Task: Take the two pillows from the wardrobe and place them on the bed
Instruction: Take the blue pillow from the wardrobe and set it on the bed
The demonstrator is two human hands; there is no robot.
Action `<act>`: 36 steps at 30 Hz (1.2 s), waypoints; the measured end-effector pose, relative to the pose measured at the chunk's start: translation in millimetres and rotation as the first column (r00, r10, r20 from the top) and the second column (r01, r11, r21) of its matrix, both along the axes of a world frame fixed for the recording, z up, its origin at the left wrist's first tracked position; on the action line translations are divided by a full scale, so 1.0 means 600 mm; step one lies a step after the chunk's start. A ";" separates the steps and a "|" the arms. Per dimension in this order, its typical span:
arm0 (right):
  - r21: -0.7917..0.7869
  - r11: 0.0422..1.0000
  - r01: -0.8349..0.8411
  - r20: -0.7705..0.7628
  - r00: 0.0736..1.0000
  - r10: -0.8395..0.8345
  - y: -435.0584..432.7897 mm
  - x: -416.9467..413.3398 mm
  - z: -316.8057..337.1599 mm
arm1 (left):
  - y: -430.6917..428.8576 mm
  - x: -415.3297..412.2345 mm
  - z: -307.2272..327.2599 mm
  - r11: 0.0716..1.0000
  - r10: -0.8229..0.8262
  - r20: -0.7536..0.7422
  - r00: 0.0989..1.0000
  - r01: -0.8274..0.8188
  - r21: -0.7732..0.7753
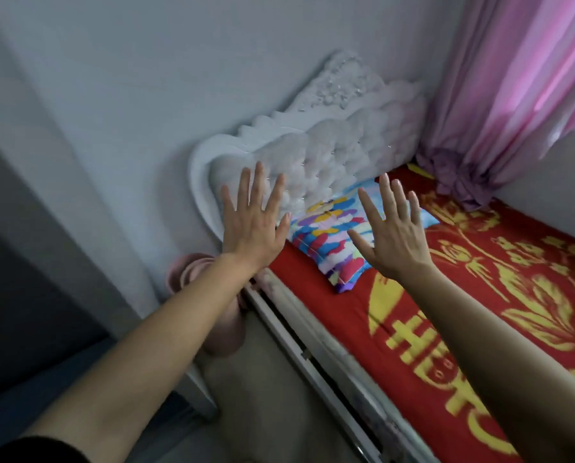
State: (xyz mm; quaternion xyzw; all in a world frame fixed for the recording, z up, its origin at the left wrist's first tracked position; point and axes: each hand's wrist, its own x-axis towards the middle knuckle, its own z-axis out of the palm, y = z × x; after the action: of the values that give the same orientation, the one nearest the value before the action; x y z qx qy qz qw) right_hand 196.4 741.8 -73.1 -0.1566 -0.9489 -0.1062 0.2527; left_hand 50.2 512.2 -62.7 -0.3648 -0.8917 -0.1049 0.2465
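Note:
A pillow (329, 238) with a bright multicoloured patchwork cover lies on the bed (479, 295) against the white tufted headboard (329, 152). The bed has a red blanket with yellow patterns. My left hand (252, 225) is held up in front of the headboard's left end, fingers spread, holding nothing. My right hand (393, 232) hovers over the pillow's right part, also spread and empty. Whether the pillow is one or two stacked cannot be told; my hands hide parts of it.
A pink curtain (513, 95) hangs at the right, bunched on the bed's far corner. A pink round object (209, 295) sits on the floor beside the headboard. The white bed frame rail (312, 355) runs diagonally. A grey wall (112, 95) is behind.

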 end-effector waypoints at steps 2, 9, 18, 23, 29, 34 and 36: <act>-0.045 0.987 -0.154 0.026 0.988 0.155 -0.056 0.010 -0.005 | -0.087 0.070 -0.010 0.988 0.153 -0.024 0.988 -0.152 0.029; -0.080 0.900 -0.428 0.005 0.903 0.430 -0.208 0.061 -0.084 | -0.275 0.233 -0.065 0.927 0.374 0.005 0.927 -0.374 -0.040; -0.147 0.756 -0.638 0.104 0.750 0.653 -0.549 0.101 -0.070 | -0.651 0.399 -0.048 0.755 0.648 -0.029 0.761 -0.646 -0.115; -0.163 0.733 -0.661 0.118 0.724 0.679 -0.759 0.102 -0.061 | -0.844 0.456 -0.064 0.726 0.681 -0.002 0.732 -0.676 -0.124; -0.225 0.700 -0.678 0.180 0.677 0.713 -0.959 0.113 -0.093 | -1.000 0.461 -0.097 0.727 0.677 0.003 0.736 -0.668 -0.160; -0.200 0.730 -0.653 0.241 0.690 0.683 -0.977 0.085 -0.121 | -1.031 0.397 -0.122 0.752 0.646 0.054 0.761 -0.624 -0.214; -0.208 0.765 -0.610 0.249 0.723 0.645 -0.960 0.062 -0.139 | -1.026 0.361 -0.142 0.759 0.636 0.070 0.768 -0.608 -0.234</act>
State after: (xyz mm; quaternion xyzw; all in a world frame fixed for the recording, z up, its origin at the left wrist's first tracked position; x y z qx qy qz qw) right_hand 233.6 165.8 -156.7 0.1785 -0.9771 0.0157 0.1144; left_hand 266.8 -103.4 -148.1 -0.0613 -0.9835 0.0458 0.1642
